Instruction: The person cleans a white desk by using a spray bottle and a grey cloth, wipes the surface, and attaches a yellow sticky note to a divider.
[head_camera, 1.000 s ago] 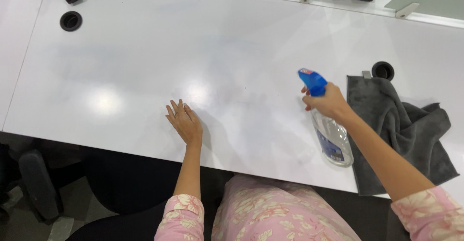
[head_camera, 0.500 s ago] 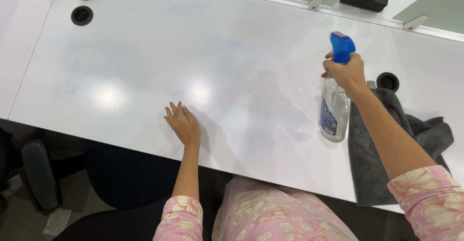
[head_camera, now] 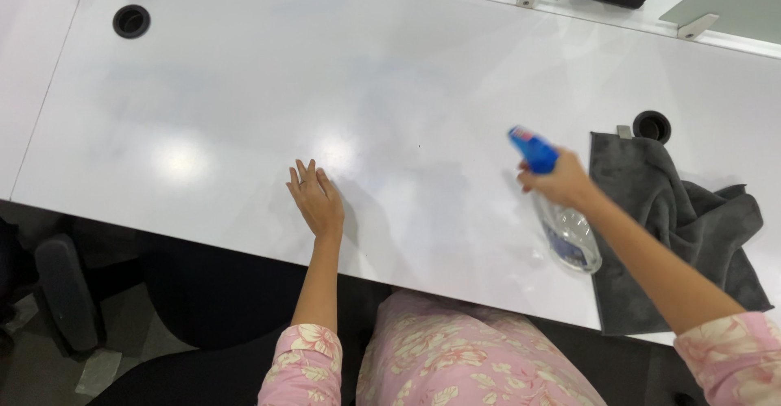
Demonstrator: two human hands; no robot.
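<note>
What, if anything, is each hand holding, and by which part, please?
The right hand grips the spray bottle at its neck, below the blue head. The left hand holds nothing.

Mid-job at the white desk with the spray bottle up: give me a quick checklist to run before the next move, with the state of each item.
1. Right hand has a firm grip on the spray bottle: ok, fingers wrapped at the blue trigger head.
2. Nozzle aimed over the white desk: ok, blue head points left across the bare surface.
3. Left hand out of the spray path: cannot tell, it lies flat on the desk to the nozzle's left.
4. Grey cloth within reach: ok, it lies crumpled right of the bottle.
5. Liquid left in the bottle: cannot tell, the clear body shows no level.
</note>
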